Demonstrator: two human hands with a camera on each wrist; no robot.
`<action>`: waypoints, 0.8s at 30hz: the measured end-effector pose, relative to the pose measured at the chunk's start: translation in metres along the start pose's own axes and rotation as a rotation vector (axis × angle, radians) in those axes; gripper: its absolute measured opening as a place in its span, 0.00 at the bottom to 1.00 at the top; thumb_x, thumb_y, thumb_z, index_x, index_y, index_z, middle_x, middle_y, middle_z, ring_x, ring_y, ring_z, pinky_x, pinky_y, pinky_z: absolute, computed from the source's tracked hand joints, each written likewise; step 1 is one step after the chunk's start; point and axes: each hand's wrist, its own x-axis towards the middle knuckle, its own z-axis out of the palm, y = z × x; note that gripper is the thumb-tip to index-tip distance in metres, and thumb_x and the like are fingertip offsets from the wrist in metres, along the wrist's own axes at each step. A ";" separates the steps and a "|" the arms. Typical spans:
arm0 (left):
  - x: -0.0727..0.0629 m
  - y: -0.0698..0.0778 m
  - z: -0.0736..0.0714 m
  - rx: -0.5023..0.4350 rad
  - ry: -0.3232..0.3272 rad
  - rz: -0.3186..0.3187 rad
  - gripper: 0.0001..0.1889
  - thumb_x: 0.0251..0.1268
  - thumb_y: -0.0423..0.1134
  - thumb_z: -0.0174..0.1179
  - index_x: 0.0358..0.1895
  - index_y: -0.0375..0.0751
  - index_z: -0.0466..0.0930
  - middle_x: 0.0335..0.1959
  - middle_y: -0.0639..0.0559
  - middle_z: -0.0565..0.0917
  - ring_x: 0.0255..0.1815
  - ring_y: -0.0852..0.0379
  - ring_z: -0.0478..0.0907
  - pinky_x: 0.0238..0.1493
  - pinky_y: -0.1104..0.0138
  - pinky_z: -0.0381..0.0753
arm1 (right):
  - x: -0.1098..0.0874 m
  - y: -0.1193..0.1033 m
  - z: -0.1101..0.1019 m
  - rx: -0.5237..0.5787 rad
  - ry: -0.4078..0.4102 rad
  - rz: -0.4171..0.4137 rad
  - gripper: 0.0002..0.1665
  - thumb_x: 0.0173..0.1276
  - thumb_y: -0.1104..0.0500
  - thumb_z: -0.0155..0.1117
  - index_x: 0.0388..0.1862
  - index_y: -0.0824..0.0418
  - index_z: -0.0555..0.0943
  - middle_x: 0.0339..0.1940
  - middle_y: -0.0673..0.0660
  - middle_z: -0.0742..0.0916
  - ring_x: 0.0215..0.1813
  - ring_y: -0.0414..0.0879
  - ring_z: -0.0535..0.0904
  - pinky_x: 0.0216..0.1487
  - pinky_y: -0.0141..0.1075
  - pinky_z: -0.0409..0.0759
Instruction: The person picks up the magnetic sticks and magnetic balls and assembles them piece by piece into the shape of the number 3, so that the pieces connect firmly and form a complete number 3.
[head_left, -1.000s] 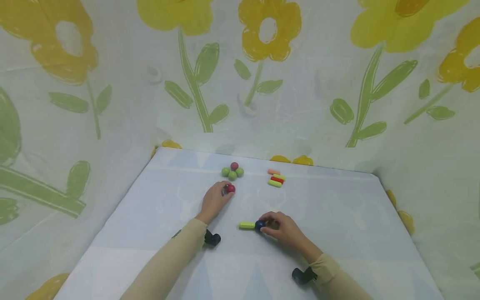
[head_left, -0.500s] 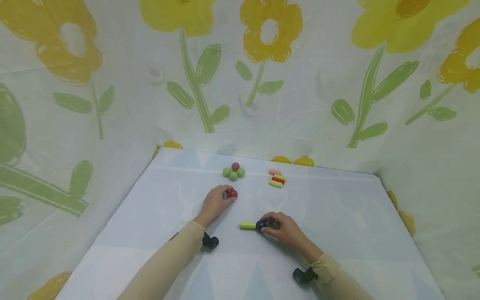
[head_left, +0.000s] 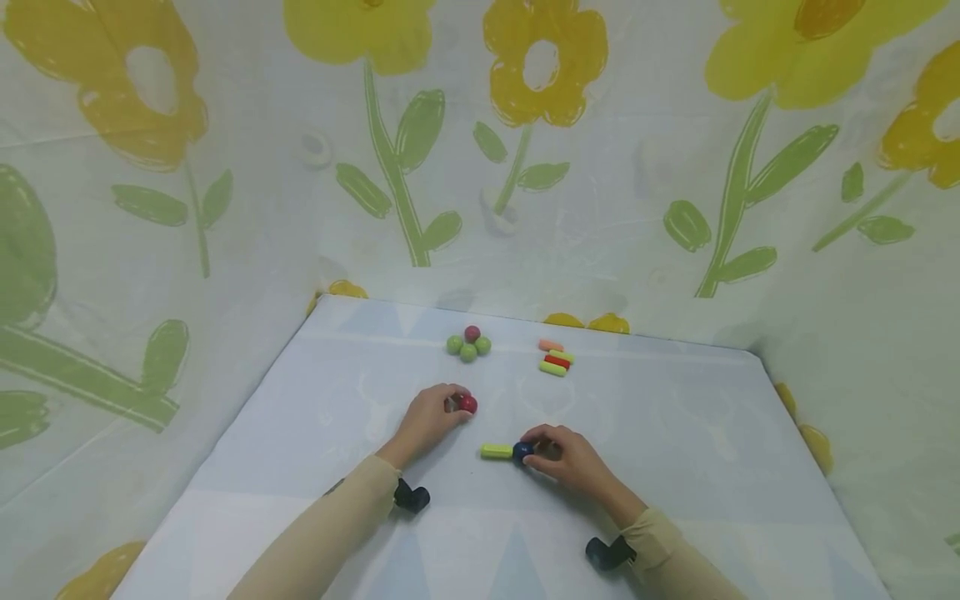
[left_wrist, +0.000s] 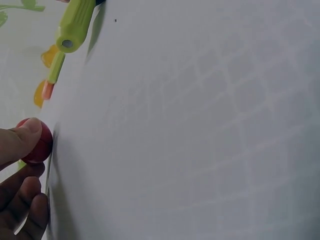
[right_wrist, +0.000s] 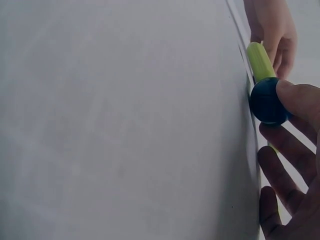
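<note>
My left hand pinches a small red ball between thumb and fingers; in the left wrist view the thumb lies across the red ball. To its right, my right hand grips a dark blue ball just above or on the table. A yellow-green ribbed stick joins or touches the blue ball's left side and points toward the left hand. In the left wrist view the near end of the yellow-green stick shows a small round hole.
Toward the back of the white table sit several green balls with one dark red ball. Right of them lie short sticks: an orange one, a red one and yellow-green ones. Flower-printed cloth walls the table.
My left hand has drawn the red ball back toward me, away from the green balls and nearer the yellow-green stick. The right hand with the blue ball stays about where it was.
</note>
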 end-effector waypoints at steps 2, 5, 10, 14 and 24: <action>-0.004 0.000 0.000 -0.002 -0.010 -0.003 0.17 0.60 0.41 0.74 0.52 0.48 0.86 0.33 0.59 0.80 0.32 0.59 0.72 0.37 0.64 0.72 | 0.000 0.000 0.000 0.000 0.001 0.000 0.16 0.66 0.50 0.75 0.52 0.45 0.84 0.44 0.39 0.84 0.46 0.41 0.77 0.49 0.36 0.79; -0.009 0.001 -0.001 0.000 -0.029 0.002 0.16 0.60 0.42 0.74 0.52 0.49 0.85 0.31 0.59 0.79 0.32 0.58 0.72 0.36 0.65 0.72 | 0.000 -0.001 0.000 -0.002 0.004 0.002 0.16 0.66 0.51 0.75 0.52 0.45 0.84 0.44 0.39 0.84 0.46 0.41 0.77 0.49 0.36 0.79; -0.016 0.002 -0.003 -0.003 -0.071 -0.002 0.17 0.61 0.42 0.74 0.53 0.50 0.85 0.32 0.61 0.79 0.33 0.58 0.72 0.36 0.65 0.73 | 0.000 -0.003 0.000 0.000 -0.002 0.009 0.16 0.66 0.51 0.74 0.52 0.45 0.84 0.44 0.40 0.84 0.46 0.41 0.77 0.49 0.36 0.79; -0.021 0.003 -0.005 -0.003 -0.091 0.002 0.17 0.62 0.43 0.73 0.54 0.50 0.85 0.32 0.61 0.79 0.33 0.59 0.72 0.35 0.67 0.73 | 0.001 -0.004 0.000 0.005 -0.006 0.010 0.16 0.66 0.50 0.74 0.53 0.45 0.84 0.44 0.40 0.84 0.46 0.41 0.77 0.49 0.36 0.79; -0.030 0.000 -0.008 -0.010 -0.120 0.033 0.16 0.61 0.42 0.74 0.53 0.50 0.86 0.31 0.62 0.78 0.30 0.61 0.71 0.32 0.68 0.71 | 0.003 -0.004 0.001 0.003 -0.006 0.014 0.16 0.67 0.50 0.74 0.52 0.45 0.84 0.43 0.40 0.84 0.46 0.40 0.77 0.49 0.37 0.79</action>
